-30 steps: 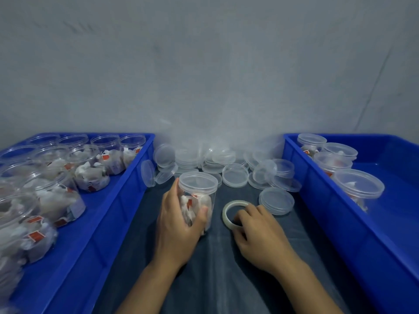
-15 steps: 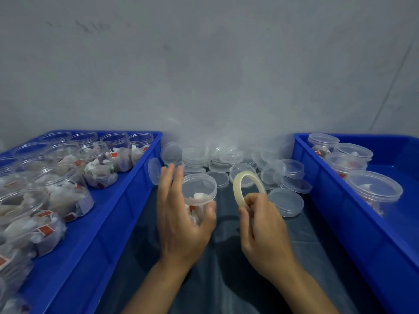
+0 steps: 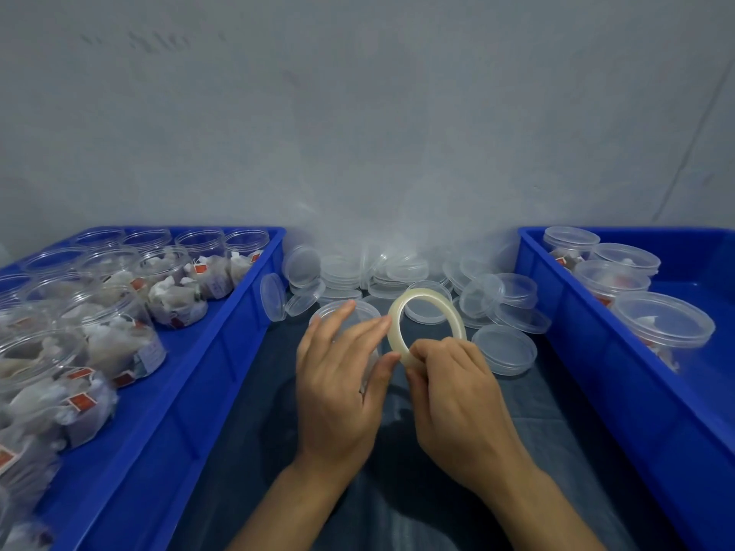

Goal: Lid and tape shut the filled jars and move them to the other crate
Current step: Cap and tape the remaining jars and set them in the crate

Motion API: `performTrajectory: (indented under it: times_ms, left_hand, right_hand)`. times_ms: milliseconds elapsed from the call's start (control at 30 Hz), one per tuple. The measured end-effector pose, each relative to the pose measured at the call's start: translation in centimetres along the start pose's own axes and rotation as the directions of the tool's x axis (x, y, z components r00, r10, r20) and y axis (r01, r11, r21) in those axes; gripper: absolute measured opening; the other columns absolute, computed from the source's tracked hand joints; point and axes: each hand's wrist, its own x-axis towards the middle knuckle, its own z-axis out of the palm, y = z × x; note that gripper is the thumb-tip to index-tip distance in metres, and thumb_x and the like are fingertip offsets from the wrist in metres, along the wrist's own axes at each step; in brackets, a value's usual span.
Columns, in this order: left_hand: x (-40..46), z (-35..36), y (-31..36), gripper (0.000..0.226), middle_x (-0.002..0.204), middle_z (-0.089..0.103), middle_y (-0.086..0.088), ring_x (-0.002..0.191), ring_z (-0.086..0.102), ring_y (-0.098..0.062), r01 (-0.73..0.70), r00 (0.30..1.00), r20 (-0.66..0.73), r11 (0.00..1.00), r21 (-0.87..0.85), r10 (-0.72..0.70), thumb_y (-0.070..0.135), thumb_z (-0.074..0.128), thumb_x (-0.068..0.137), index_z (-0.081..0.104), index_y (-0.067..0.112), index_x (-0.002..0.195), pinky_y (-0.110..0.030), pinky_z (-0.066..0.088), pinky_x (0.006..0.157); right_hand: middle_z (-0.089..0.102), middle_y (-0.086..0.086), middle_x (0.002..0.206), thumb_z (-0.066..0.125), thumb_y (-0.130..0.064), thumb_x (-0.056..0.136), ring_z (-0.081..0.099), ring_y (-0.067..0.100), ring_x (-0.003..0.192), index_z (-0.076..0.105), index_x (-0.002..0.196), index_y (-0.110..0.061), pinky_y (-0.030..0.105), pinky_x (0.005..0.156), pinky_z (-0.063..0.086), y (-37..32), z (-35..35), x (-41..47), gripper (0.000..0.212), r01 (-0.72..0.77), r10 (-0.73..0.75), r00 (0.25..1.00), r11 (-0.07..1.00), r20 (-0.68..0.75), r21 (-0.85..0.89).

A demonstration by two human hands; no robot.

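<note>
A clear lidded jar (image 3: 330, 314) filled with tea bags stands on the dark cloth between two blue crates, mostly hidden behind my left hand (image 3: 338, 383). That hand wraps the jar's side, thumb and fingertips reaching toward the tape. My right hand (image 3: 457, 399) holds a pale roll of clear tape (image 3: 427, 324) upright, just right of the jar. The left crate (image 3: 222, 351) holds several open filled jars (image 3: 175, 300). The right crate (image 3: 564, 312) holds several lidded jars (image 3: 662, 326).
A heap of loose clear lids (image 3: 397, 272) lies against the grey wall behind the jar, and one single lid (image 3: 505, 349) rests right of the tape. Dark cloth (image 3: 246, 451) covers the strip between the crates.
My right hand picked the tape roll off the cloth, raised it upright and brought it next to the jar. My left hand stayed on the jar, fingers now touching the roll.
</note>
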Motion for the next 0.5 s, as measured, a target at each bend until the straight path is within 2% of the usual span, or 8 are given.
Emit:
performTrajectory:
  times_ms: [167, 367, 500]
  left_hand:
    - [0.3, -0.4, -0.2, 0.024, 0.115, 0.074, 0.006, 0.134, 0.057, -0.017, 0.005, 0.999, -0.043, 1.0, -0.02, -0.006, 0.026, 0.069, 0.1, 0.077, 0.012, 0.117, -0.06, 0.046, 0.107]
    - [0.4, -0.9, -0.9, 0.013, 0.107, 0.075, 0.009, 0.125, 0.062, -0.018, 0.049, 0.997, -0.056, 0.999, -0.01, -0.05, 0.019, 0.077, 0.096, 0.079, 0.016, 0.108, -0.059, 0.049, 0.1]
    - [0.4, -0.9, -1.1, 0.01, 0.104, 0.075, 0.009, 0.121, 0.062, -0.015, 0.036, 0.997, -0.074, 0.999, 0.018, -0.034, 0.021, 0.076, 0.097, 0.079, 0.016, 0.105, -0.052, 0.049, 0.098]
  right_hand:
    - [0.055, 0.0, 0.083, 0.064, -0.007, 0.096, 0.047, 0.02, 0.075, 0.063, 0.099, -0.008, 0.033, 0.078, 0.042, 0.1, 0.0, 0.0, 0.003, -0.003, 0.003, 1.0, 1.0, 0.013, 0.0]
    - [0.053, -0.002, 0.084, 0.054, -0.016, 0.101, 0.044, 0.018, 0.077, 0.062, 0.099, -0.01, 0.029, 0.077, 0.041, -0.1, -0.1, 0.0, 0.01, 0.006, -0.007, 0.999, 0.999, 0.043, 0.033]
    - [0.053, -0.002, 0.084, 0.054, -0.017, 0.101, 0.044, 0.018, 0.077, 0.062, 0.098, -0.01, 0.029, 0.076, 0.041, -0.2, 0.0, 0.0, 0.011, 0.007, -0.009, 0.999, 0.999, 0.049, 0.041]
